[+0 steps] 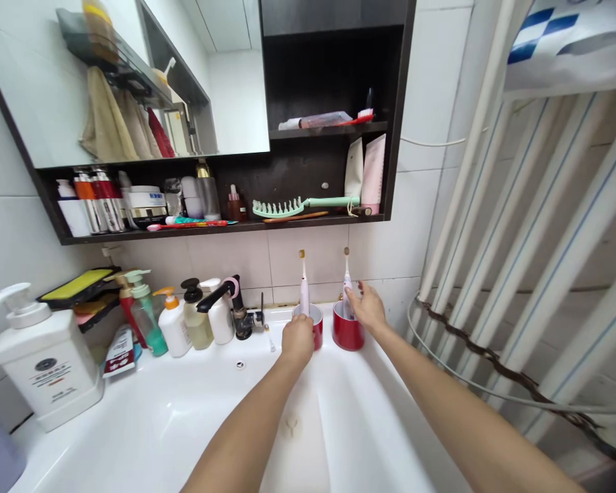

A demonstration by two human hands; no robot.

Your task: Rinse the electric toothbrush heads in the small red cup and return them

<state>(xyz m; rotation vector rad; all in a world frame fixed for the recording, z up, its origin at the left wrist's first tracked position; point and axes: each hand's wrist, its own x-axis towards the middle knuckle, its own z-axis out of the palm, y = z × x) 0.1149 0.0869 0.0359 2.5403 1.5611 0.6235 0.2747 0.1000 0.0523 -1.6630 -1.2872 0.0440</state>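
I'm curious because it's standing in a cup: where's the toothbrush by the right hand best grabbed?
Probably grip the toothbrush by its thick handle, just above the red cup, coming from the right, where the right hand is. It stands nearly upright, brush head up, and the cup surrounds its lower end.

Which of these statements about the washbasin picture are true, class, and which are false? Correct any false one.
1. The right hand is at a toothbrush standing in a red cup. True.
2. The left hand is up at the mirror. False: it is down by the other red cup.
3. A green hairbrush lies on the lower shelf. True.
4. The faucet is white. False: it is black.
5. A white pump bottle stands toward the left of the picture. True.
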